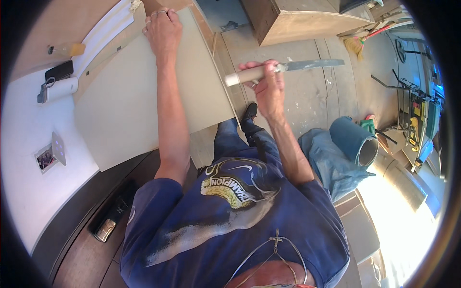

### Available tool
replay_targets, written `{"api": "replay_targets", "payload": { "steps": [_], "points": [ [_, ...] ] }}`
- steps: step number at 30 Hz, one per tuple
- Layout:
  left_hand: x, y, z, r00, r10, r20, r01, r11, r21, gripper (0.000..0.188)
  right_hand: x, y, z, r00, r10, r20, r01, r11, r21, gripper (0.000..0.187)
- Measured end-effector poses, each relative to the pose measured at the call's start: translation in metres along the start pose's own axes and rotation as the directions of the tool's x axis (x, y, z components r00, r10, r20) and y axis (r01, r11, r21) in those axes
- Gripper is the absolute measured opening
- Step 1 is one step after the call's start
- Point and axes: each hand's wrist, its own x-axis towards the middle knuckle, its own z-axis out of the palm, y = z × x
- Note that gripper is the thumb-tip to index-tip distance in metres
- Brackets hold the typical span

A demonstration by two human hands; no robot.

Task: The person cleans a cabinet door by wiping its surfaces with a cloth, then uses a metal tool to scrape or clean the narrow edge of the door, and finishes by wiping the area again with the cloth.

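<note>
My right hand (270, 91) is closed around the pale brown handle of a long-bladed knife (312, 65). Its straight grey blade points to the right, above the floor, and the handle has a white end. A large pale panel (127, 108) lies in front of me, reaching to the left wall. Stretched over it is my left arm, with my left hand (164, 33) at the panel's far end, beside a brown board. The left fingers bend downward, held close together; their tips and whatever they grip are hidden.
Left of the panel are a white cup (61, 90), a black phone (59, 70), a yellowish bottle (67, 49) and an open wall socket (45, 158). A wooden box (307, 26) stands far right. Blue rolled material (348, 139) and a broom (355, 45) are at right.
</note>
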Motion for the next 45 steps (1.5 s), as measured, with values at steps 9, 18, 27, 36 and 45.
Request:
{"api": "replay_targets", "payload": {
  "steps": [9,18,27,36,45],
  "points": [
    [0.001,0.015,-0.001,0.998,-0.056,-0.007,0.056,0.998,0.005,0.028,-0.037,-0.007,-0.01,1.0,0.006,-0.012,-0.007,0.992,-0.126,0.022],
    [0.003,0.005,0.003,1.0,-0.011,-0.003,0.011,1.0,-0.008,0.032,-0.058,-0.009,-0.016,0.998,0.032,-0.052,-0.039,0.99,-0.135,0.02],
    [0.004,0.004,-0.004,0.993,-0.072,0.09,0.08,0.993,-0.085,0.031,-0.064,-0.017,-0.03,0.99,-0.05,-0.131,0.023,0.98,-0.198,0.022],
    [0.003,-0.009,0.003,0.996,-0.062,0.061,0.065,0.997,-0.049,0.031,-0.06,-0.027,-0.034,0.976,-0.085,-0.203,0.051,0.985,-0.168,0.019],
    [0.004,-0.002,0.001,0.984,-0.146,0.105,0.151,0.988,-0.043,0.032,-0.036,-0.02,-0.032,0.988,-0.086,-0.132,0.073,0.992,-0.101,0.02]
  ]
}}
